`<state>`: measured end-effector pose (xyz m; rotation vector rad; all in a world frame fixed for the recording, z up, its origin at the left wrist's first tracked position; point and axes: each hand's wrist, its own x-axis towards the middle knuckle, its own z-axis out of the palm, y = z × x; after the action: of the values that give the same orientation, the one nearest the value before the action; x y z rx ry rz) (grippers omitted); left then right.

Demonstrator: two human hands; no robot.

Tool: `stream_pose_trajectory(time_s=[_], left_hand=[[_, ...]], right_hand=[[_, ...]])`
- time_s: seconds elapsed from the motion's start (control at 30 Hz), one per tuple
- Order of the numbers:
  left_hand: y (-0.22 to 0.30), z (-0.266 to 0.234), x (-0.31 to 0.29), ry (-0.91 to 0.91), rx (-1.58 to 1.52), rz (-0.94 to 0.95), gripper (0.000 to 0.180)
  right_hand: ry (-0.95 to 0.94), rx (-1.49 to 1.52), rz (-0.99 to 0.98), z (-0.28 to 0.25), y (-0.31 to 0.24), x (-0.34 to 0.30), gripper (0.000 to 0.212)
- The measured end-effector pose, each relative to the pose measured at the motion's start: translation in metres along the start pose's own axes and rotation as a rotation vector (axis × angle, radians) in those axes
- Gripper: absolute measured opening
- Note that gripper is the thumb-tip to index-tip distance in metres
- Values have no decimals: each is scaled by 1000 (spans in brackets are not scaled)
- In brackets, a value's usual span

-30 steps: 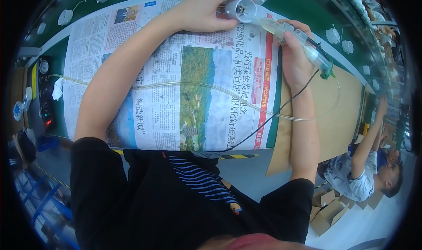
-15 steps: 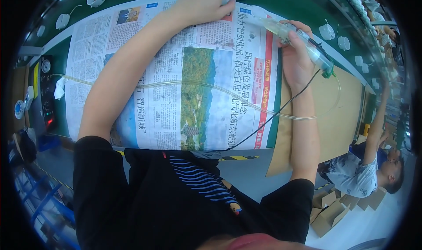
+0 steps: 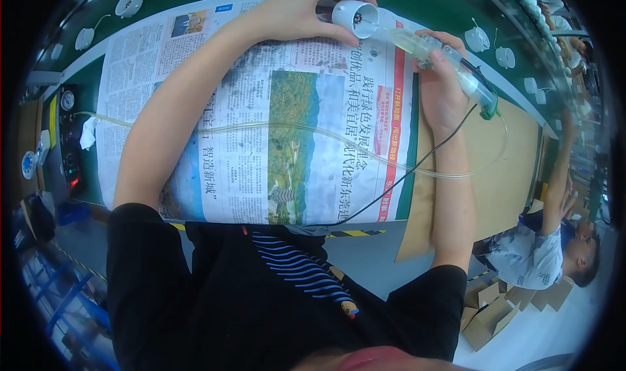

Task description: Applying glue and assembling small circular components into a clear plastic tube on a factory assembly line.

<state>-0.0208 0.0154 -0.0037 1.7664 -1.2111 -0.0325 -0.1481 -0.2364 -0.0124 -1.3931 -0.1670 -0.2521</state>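
My left hand (image 3: 301, 11) holds a small white cup-shaped housing (image 3: 367, 30) between thumb and fingers, its open mouth facing right. Small dark and reddish parts show inside it. A clear dispensing syringe (image 3: 468, 83) with a green end cap (image 3: 489, 108) lies in my right hand (image 3: 445, 81), fingers wrapped round the barrel. Its thin tip points left into the housing's mouth; whether it touches anything inside, I cannot tell. From the cap a clear hose (image 3: 280, 126) loops back across the newspaper (image 3: 244, 156). A black cable (image 3: 424, 156) trails from the syringe.
At the left stands a black control box (image 3: 67, 136) with a gauge and red display, joined to the hose. More white housings (image 3: 477, 40) sit on the green surface (image 3: 417, 4) beyond. Brown cardboard (image 3: 495, 149) lies right. Another person (image 3: 531, 253) is at the far right.
My left hand has brought the white housing nearer and turned its mouth toward the syringe tip. The right hand stays nearly still. The housings along the back have shifted slightly left.
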Motion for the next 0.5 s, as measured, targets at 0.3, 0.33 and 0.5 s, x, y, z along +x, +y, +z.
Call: stream_pose_trajectory(time_s=[0.3,0.33,0.5], left_hand=[[6,-2,3,-103,-117,-92,58],[6,-2,2,-105,-127,-93,58],[6,-2,2,-104,-128,-90,58]], right_hand=[[-30,-95,-11,-1,3,1,29],[-28,-71,0,-1,3,1,30],[-19,-20,25,0,2,1,32]])
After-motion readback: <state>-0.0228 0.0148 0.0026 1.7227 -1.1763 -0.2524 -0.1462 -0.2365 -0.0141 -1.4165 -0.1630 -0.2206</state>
